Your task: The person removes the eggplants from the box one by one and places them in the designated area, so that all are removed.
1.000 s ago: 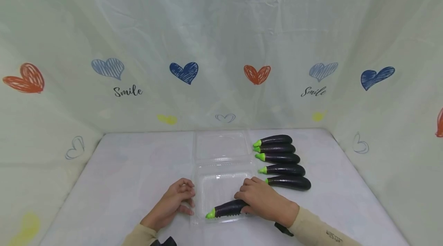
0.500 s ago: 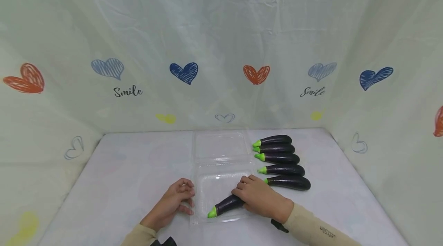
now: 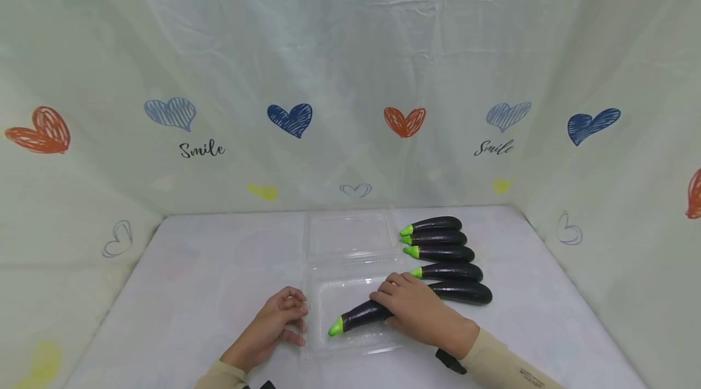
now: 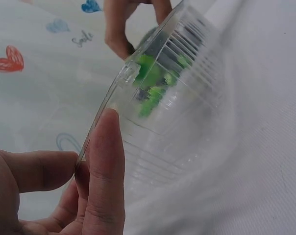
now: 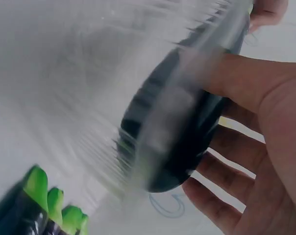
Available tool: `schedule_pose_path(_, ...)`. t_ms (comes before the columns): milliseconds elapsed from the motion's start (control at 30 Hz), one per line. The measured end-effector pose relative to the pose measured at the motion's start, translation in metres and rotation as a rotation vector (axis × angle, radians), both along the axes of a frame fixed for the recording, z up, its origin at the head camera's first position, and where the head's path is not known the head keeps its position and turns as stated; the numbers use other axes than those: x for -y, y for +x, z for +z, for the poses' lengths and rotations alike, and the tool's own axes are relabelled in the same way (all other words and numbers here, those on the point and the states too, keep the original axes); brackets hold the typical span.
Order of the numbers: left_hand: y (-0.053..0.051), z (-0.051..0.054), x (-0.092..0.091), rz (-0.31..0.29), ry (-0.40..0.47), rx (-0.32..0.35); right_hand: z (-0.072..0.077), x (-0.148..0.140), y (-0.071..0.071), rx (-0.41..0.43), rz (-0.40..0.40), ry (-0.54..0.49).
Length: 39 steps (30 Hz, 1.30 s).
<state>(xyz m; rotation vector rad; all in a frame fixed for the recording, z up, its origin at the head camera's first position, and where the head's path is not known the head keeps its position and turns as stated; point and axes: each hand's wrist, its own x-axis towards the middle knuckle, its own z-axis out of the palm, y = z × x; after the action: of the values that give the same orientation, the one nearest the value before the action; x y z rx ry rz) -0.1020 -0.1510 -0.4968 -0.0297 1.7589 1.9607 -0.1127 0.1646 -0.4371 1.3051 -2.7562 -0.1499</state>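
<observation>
In the head view a clear plastic clamshell box lies open on the table, its lid folded back away from me. My left hand is at the box's left side; the left wrist view shows its thumb and fingers pinching the rim. With my right hand I hold a dark purple eggplant over the box's base, its green stem end pointing left and toward me. The hand covers the eggplant's thick end in the head view. In the right wrist view, that thick end shows partly through the clear wall.
Several more eggplants lie in a column right of the box, stems to the left; the nearest is partly behind my right hand. A white cloth covers the table. A curtain with printed hearts hangs behind and at the sides.
The held eggplant's stem end has shifted slightly away from me, and the eggplant has tilted a little. My left hand stays at the box's rim. The head view has tipped slightly.
</observation>
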Motion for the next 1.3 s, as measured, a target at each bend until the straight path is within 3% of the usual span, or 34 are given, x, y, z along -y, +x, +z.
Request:
schedule_pose_path(167, 0.000, -0.001, 0.000, -0.002, -0.001, -0.007, 0.013, -0.011, 0.002, -0.036, -0.011, -0.120)
schedule_pose_path(433, 0.000, -0.002, 0.000, -0.003, -0.001, -0.010, 0.022, -0.041, 0.005, -0.124, -0.056, -0.209)
schedule_pose_path(667, 0.000, -0.001, 0.000, -0.009, 0.003, -0.023, 0.022, -0.068, 0.009, -0.158, -0.109, -0.243)
schedule_pose_path(1000, 0.000, -0.001, 0.001, -0.016, 0.007, -0.028, 0.018, -0.100, 0.013, -0.186, -0.247, -0.247)
schedule_pose_path(1300, 0.000, 0.001, 0.001, -0.016, -0.001, -0.024, 0.014, -0.124, 0.018, -0.155, -0.348, -0.229)
